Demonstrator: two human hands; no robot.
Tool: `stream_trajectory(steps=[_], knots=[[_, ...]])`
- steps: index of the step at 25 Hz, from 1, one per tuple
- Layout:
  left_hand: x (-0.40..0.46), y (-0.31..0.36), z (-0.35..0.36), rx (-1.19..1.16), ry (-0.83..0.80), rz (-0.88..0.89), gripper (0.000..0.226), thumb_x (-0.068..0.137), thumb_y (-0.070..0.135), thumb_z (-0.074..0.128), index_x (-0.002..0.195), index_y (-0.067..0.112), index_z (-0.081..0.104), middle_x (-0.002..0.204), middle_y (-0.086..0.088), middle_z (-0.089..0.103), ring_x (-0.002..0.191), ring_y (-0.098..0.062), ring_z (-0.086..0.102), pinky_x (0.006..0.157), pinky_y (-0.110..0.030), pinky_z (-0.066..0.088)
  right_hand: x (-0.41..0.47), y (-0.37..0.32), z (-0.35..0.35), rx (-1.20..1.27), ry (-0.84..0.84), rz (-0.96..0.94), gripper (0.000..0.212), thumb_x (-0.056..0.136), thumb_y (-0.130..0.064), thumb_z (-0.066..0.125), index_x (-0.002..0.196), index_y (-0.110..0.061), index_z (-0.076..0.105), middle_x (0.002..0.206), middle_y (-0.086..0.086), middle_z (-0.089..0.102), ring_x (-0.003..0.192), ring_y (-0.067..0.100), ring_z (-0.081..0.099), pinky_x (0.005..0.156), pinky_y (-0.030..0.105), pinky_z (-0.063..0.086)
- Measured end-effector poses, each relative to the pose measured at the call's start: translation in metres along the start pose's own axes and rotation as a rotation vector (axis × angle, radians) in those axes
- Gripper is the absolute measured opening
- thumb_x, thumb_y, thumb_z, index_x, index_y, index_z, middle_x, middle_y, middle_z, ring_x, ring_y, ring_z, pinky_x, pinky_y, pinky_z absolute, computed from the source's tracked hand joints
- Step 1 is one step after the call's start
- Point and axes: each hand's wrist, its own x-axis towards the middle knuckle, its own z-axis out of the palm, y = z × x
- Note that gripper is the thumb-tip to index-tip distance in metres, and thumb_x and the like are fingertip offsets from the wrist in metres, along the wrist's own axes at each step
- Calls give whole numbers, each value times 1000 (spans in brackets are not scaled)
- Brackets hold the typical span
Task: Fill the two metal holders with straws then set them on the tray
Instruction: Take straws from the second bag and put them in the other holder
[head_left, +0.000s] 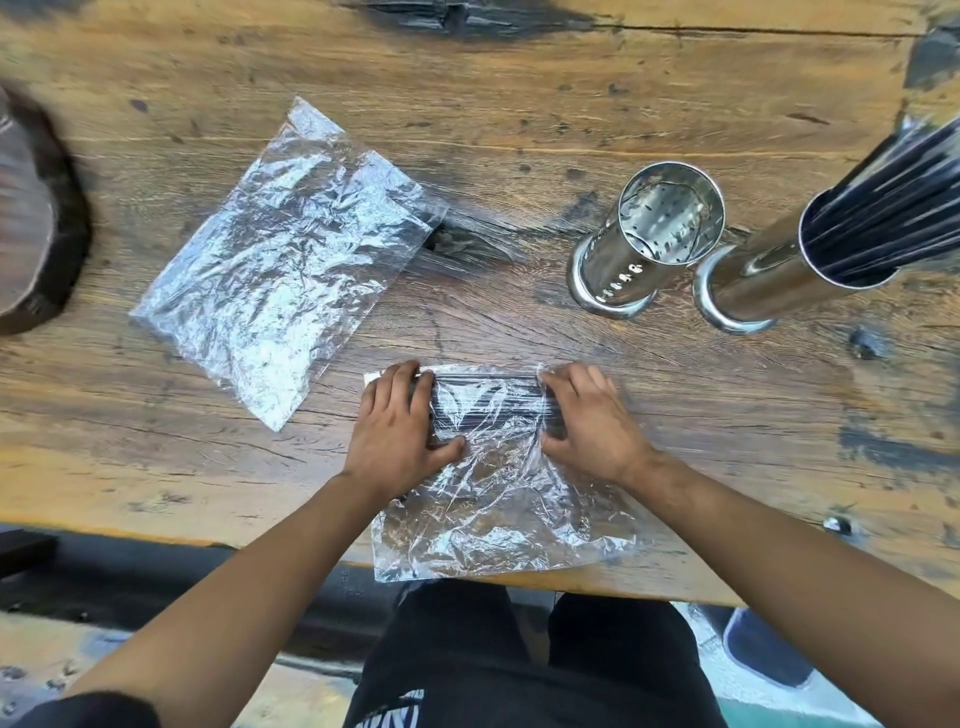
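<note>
Both hands, left hand (397, 418) and right hand (589, 415), clasp the bagged straws (485, 402) between them.

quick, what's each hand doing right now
Left hand: closed around one end of the bagged straws, pressing them on the table.
Right hand: closed around the other end of the same bundle.

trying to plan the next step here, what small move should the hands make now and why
Probably slide the bundle of black straws out of the crinkled clear plastic bag. Left hand and right hand grip its ends through the film, and the perforated metal holder stands empty beside the straw-filled metal holder.
</note>
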Motion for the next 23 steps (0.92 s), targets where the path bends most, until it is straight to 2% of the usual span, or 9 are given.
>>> stream_trajectory(steps=[4,7,9,11,13,16,18,21,23], knots=[[0,2,-2,-43,-4,-28,104,85,77,48,158,6,23,162,-19,24,151,-35,19,127,-49,16,2,-1,-2,38,-58,42,90,88,-46,69,160,-21,21,138,4,37,130,19,32,118,36,22],[-2,4,-2,-84,-18,-51,109,87,77,48,161,5,13,164,-18,18,154,-34,13,127,-47,17,-1,0,2,53,-17,41,79,89,-51,65,156,-26,32,133,1,39,121,11,31,111,30,24],[-3,4,-3,-112,-25,-73,113,85,79,48,162,6,8,165,-17,14,155,-34,9,127,-48,19,-3,1,5,76,-1,34,73,90,-51,64,153,-27,38,134,0,40,122,11,31,108,27,24],[-4,5,-4,-169,-38,-120,117,83,80,52,162,8,4,165,-17,9,156,-34,4,126,-49,23,-5,3,6,111,5,24,71,90,-49,66,152,-27,39,134,0,41,125,11,33,111,28,25],[-5,5,-5,-227,-45,-167,118,81,79,56,162,9,6,164,-17,9,155,-34,3,123,-50,28,-6,5,7,155,8,13,70,91,-45,67,152,-27,40,135,-2,41,125,8,31,116,31,30],[-7,5,-8,-267,-14,-165,113,81,75,61,160,11,13,157,-14,19,151,-31,13,120,-49,36,-5,1,8,237,-18,25,67,95,-39,65,154,-25,37,141,-3,41,129,5,33,121,31,27],[-6,5,-10,-305,9,-154,109,82,71,64,160,13,15,154,-12,25,148,-28,19,119,-46,35,-2,-4,10,337,-19,65,66,96,-36,65,155,-27,37,142,-7,39,131,4,37,122,27,24],[-7,0,-10,-331,39,-145,104,84,68,65,159,11,20,157,-11,28,149,-25,22,122,-43,30,0,-14,12,521,-20,70,63,95,-33,66,152,-25,42,139,-19,30,130,-5,33,122,20,19],[-9,-6,-5,-310,15,-137,104,85,71,61,159,10,20,163,-9,23,153,-25,18,124,-45,30,1,-16,14,458,20,20,68,94,-33,67,155,-27,38,144,-18,26,134,-2,32,122,26,29]])
